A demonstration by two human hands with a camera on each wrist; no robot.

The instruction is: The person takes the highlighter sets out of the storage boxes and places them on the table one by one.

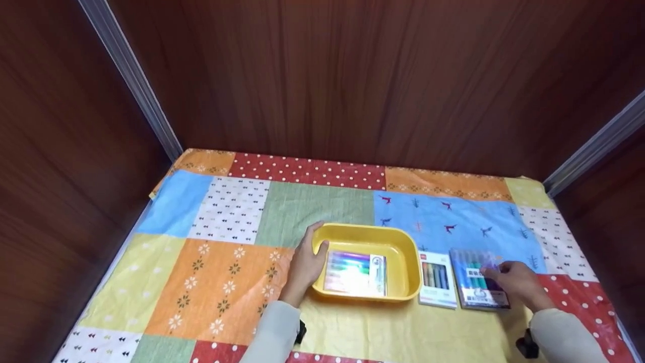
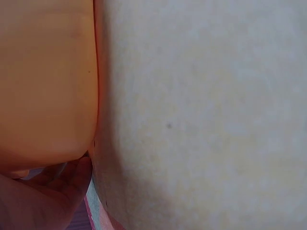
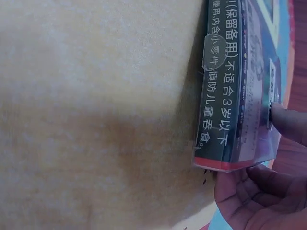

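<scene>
My left hand (image 1: 306, 263) grips the left side of a yellow plastic tub (image 1: 370, 227), thumb over the rim and fingers along the outer wall. In the left wrist view, the fingers (image 2: 76, 177) curl against the tub's wall (image 2: 48, 86). Inside the tub lies a flat, shiny pack of multicoloured pens (image 1: 347, 272), glare across its middle. At the far right, my right hand (image 1: 521, 282) pinches the right edge of a clear plastic case of markers (image 1: 473, 297). The right wrist view shows the thumb on the case's (image 3: 223, 105) top face and the other fingers at its edge below.
Between the tub and the marker case lies a white box (image 1: 437, 297) with coloured sticks pictured or showing on its front. A patchwork cloth (image 1: 221, 287) covers the table. Dark wood panels (image 1: 322, 91) enclose the back and both sides.
</scene>
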